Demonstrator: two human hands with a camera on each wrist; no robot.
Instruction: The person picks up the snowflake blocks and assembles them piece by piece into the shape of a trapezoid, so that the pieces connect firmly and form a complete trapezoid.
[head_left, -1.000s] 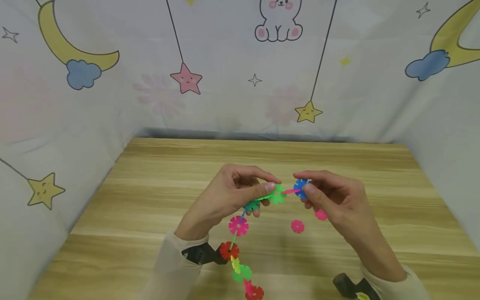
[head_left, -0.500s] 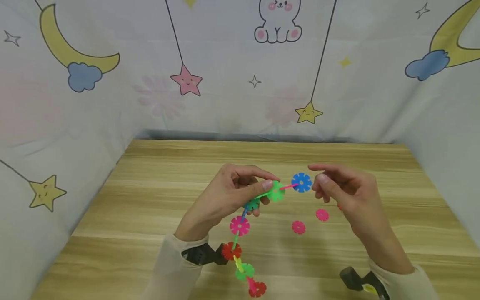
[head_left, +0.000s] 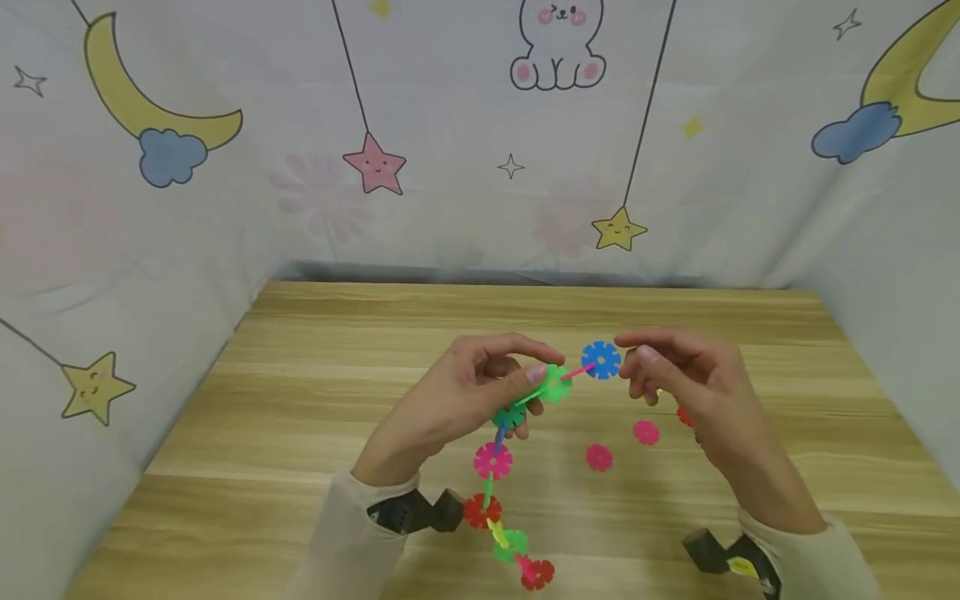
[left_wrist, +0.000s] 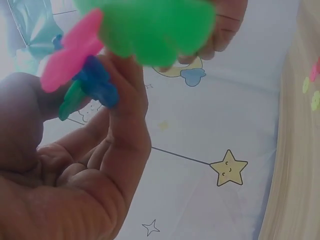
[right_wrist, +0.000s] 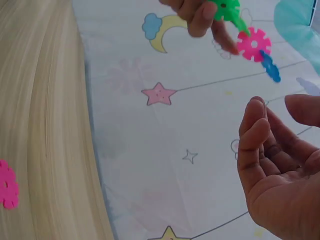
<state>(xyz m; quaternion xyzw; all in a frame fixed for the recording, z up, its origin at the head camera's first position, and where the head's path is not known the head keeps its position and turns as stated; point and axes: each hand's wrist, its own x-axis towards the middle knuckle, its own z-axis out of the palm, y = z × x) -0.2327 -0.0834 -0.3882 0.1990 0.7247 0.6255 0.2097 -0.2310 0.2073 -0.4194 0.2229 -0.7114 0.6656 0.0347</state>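
Observation:
My left hand [head_left: 457, 400] pinches a light green notched plastic disc [head_left: 558, 387] between thumb and fingers, well above the table. It belongs to a chain of slotted snowflake discs. Beyond it, a pink disc [right_wrist: 244, 50] seen edge-on in the head view joins a blue disc [head_left: 609, 367] at the free end. The rest of the chain hangs below the left hand, through a pink disc [head_left: 483, 461] and a red disc [head_left: 476, 512] to another red disc [head_left: 542, 577]. My right hand [head_left: 701, 392] is just right of the blue disc, fingers loosely bent, holding nothing; a gap shows in the right wrist view.
Loose pink discs [head_left: 599, 457] lie on the wooden table [head_left: 300, 533]. A red disc [head_left: 686, 416] and a bit of yellow show partly behind the right hand. A printed cloth [head_left: 465, 225] walls the back and sides.
A second ago my right hand pinched the blue disc; it has let go and moved off to the right. The chain's hanging end has swung right. My left hand keeps its pinch.

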